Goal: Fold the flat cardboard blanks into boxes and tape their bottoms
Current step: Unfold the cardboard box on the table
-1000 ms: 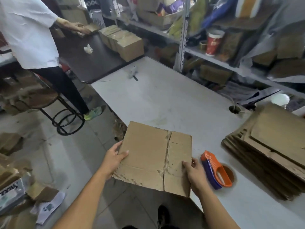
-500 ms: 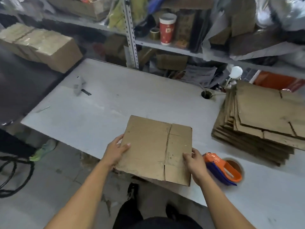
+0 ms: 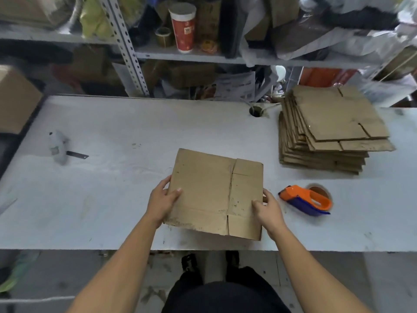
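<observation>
We've got one flat brown cardboard blank [image 3: 216,193] lying unfolded near the front edge of the table, creases and flap slits showing, edges a bit ragged. The rest of the blanks sit in a messy stack [image 3: 327,132] at the back right, well apart from it.
</observation>
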